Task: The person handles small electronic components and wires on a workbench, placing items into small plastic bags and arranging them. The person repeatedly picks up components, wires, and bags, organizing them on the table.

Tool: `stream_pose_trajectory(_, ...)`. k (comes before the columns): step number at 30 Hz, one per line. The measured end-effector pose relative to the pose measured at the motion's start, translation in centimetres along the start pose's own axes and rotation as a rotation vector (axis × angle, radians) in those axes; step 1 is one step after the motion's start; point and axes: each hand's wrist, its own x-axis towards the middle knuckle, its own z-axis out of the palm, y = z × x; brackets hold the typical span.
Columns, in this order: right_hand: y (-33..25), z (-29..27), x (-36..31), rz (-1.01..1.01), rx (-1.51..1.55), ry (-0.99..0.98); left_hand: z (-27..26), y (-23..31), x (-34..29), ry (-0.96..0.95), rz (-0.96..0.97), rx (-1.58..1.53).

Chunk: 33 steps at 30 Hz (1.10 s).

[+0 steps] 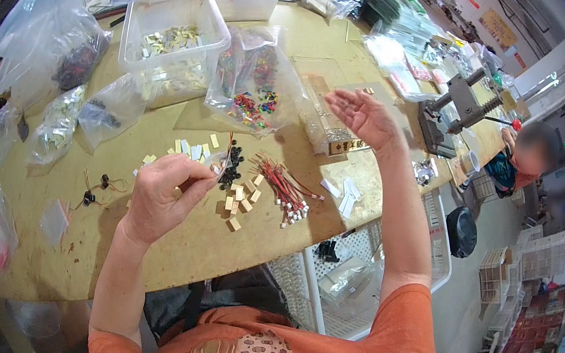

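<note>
My left hand (168, 193) is closed in a pinch above the table, left of the small-parts piles. A pale, see-through bit with thin wires shows at its fingertips; I cannot tell what it is. My right hand (366, 120) is raised with its fingers stretched out and the palm showing, over a shallow box of small parts (332, 129). Between the hands lie small tan blocks (242, 203), black round parts (231, 169) and a bundle of red wires with white connectors (284, 188). White strips (346, 198) lie to the right.
Bags of coloured parts (257, 75) and clear plastic bins (171, 42) stand at the back. A hand press (458, 107) stands at the right, with another person (520, 156) beyond it. A white basket (345, 294) stands below the table's front edge.
</note>
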Motion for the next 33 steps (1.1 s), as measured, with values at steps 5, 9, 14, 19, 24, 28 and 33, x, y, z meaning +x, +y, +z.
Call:
stream_pose_trajectory(5, 1.4, -0.9, 0.3, 0.055, -0.087, 0.209, -0.3, -0.4, 0.0, -0.019, -0.182, -0.134)
stream_pose_trajectory(9, 1.5, -0.2, -1.6, 0.052, -0.127, 0.109, -0.6, -2.2, -0.3, 0.039, -0.372, -0.479)
stream_pose_trajectory(14, 2.8, 1.6, -3.4, 0.071, -0.12, 0.008, -0.7, -2.9, -0.3, 0.041, -0.393, -0.626)
stream_pose_trajectory(19, 5.1, 5.6, -5.6, 0.144, 0.028, -0.147, -0.1, -1.8, -0.3, 0.059, -0.323, -0.448)
stream_pose_trajectory(24, 7.0, 10.5, -8.1, 0.218, 0.004, -0.224, 0.7, -1.0, -0.2, 0.031, -0.042, 0.015)
stream_pose_trajectory(28, 8.6, 13.4, -9.2, 0.313, -0.012, -0.202, 1.8, -1.2, -0.8, 0.03, 0.219, 0.241)
stream_pose_trajectory(33, 9.7, 15.1, -9.4, 0.394, -0.001, -0.195, 2.4, -0.8, -1.4, 0.039, 0.282, 0.297)
